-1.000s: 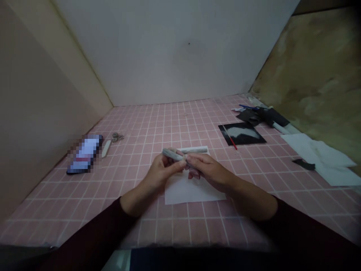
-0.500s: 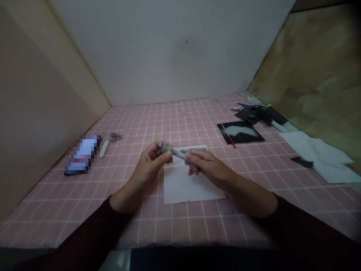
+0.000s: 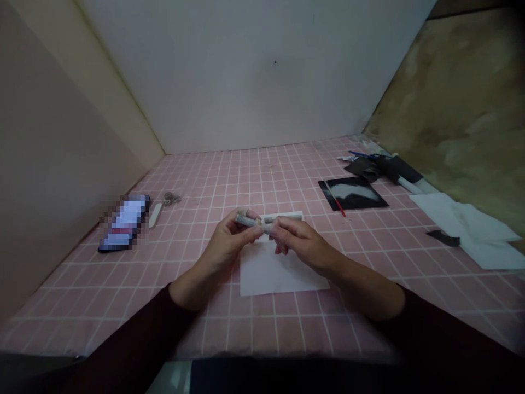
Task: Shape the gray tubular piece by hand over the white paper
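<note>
Between both hands I hold a slim, pale grey rod, its left end showing past my fingers. My left hand is closed around the rod's middle, thumb in front. Pinching its right part is my right hand, close beside the left; the far end is hidden by the fingers. Below the hands a white sheet of paper lies on the table. Another greyish, rod-like strip rests along the paper's far edge.
At left lie a phone, a white flat stick and a small grey metal item. To the right are dusty black sandpaper with a red thin tool, dark scraps and white papers.
My left hand has slid rightward along the rod, close to my right hand, so more of the rod's left end shows. The view has shifted slightly.
</note>
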A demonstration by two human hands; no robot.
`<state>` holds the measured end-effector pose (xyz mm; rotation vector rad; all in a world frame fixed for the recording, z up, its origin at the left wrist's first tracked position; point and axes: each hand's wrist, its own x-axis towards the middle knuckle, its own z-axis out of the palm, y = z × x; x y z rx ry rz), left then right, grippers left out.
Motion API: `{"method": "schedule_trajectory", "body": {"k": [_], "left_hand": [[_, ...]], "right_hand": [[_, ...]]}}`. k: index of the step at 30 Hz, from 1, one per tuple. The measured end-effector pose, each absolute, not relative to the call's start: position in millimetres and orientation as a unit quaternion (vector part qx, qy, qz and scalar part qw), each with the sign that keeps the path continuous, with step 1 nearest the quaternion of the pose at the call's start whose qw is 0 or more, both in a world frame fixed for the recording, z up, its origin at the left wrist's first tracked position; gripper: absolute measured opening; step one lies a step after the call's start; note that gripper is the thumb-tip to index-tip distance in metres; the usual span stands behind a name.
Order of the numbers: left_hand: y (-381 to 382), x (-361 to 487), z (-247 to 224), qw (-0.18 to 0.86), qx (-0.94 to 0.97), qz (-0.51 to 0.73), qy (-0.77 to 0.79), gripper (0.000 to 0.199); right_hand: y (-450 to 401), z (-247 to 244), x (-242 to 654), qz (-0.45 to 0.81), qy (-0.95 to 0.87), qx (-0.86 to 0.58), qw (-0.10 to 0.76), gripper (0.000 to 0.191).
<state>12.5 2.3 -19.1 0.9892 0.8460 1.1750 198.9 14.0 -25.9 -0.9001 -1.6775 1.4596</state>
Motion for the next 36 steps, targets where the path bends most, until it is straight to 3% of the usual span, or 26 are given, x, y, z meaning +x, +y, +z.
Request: {"method": "schedule_trajectory", "body": {"k": [11, 23, 30, 36], "left_hand": [[8, 8, -26, 0.635, 0.451, 0.503, 0.374, 0.02], [5, 13, -23, 0.642, 0.417, 0.513, 0.389, 0.028], [8, 12, -24, 0.649, 0.422, 0.501, 0.386, 0.019], [12, 5, -19, 0.602, 0.426, 0.546, 0.398, 0.019]], "right_hand": [[15, -25, 200, 0.556, -0.648, -0.364, 0.372, 0.043], [15, -29, 199, 0.548, -0.657, -0.362, 0.37, 0.041], [14, -33, 199, 0.583, -0.641, -0.351, 0.356, 0.04], [11, -24, 200, 0.553, -0.656, -0.369, 0.359, 0.04]]}}
